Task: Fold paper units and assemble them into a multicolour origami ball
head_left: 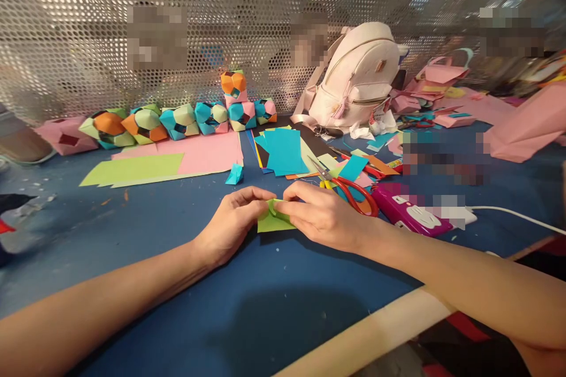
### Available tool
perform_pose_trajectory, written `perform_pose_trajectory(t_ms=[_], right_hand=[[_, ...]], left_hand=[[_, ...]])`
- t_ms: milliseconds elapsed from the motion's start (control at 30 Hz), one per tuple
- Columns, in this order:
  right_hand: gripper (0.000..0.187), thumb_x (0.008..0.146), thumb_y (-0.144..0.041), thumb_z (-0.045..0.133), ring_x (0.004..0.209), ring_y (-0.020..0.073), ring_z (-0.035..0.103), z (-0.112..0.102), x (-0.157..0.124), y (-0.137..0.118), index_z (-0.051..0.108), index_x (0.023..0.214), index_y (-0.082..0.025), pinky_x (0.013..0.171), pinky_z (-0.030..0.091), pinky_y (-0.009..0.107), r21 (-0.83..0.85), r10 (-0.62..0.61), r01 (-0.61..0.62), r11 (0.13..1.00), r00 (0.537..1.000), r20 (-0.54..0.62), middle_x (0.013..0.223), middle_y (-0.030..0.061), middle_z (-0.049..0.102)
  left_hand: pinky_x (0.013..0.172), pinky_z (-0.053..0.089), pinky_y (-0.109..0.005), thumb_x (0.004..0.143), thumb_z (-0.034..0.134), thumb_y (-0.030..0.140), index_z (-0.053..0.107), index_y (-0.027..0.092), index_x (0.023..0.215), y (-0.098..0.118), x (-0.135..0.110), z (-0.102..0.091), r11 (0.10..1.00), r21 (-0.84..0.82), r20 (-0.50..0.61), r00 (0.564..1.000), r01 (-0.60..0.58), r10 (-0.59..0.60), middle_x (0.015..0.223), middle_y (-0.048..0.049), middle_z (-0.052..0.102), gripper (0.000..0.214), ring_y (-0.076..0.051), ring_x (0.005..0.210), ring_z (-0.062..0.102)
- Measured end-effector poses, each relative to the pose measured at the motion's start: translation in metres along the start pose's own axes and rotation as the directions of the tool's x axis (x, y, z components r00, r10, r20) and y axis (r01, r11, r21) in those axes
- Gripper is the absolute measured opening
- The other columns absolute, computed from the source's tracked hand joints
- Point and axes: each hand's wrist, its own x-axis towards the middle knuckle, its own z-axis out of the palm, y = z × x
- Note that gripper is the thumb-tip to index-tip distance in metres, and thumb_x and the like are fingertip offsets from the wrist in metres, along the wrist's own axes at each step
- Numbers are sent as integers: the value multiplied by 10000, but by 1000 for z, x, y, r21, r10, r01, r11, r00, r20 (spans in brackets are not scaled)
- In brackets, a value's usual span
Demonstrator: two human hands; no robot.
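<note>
A small green sheet of paper (275,224) is held just above the blue table, its upper edge curled over. My left hand (234,216) pinches its left upper corner between thumb and forefinger. From the other side, my right hand (321,212) grips the right part, fingers pressed together on the paper and covering much of it. Beyond the hands lies a small folded blue paper piece (234,174). Orange-handled scissors (354,191) rest right behind my right hand, next to loose coloured paper pieces.
Several multicoloured folded paper balls (177,121) line the back by a perforated metal screen (247,12). Green sheets (132,169) and blue sheets (285,150) lie ahead. A pale backpack (358,79) stands behind. A purple power bank (411,210) with a white cable is at right.
</note>
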Motion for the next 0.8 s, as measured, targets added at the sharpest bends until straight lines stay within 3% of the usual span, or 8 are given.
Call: perform_pose_trajectory(t_ms=[267,433,800], right_hand=[[265,903,-67,422,740,161,562,-2,2,-3,677,852,-118,669,513,277,-61,-16,20,998,997,70,780,83,592],[257,890,-68,417,770,177,568,-3,2,-5,668,849,-104,693,522,305,-50,-18,23,998,994,110,802,102,593],[268,871,-55,408,787,192,570,-4,4,-6,670,922,-70,706,531,327,-16,-50,52,999,996,72,822,113,601]], left_hand=[[620,396,-246,621,625,159,637,135,788,2,0,0,994,99,1,999,49,-49,680,7,634,169,-105,621,549],[660,405,-248,628,666,190,630,129,835,5,-1,1,985,167,16,999,30,-33,753,-10,643,218,-115,688,563],[633,413,-215,600,677,155,630,131,818,9,0,4,973,230,-55,999,17,-5,742,7,630,225,-95,678,555]])
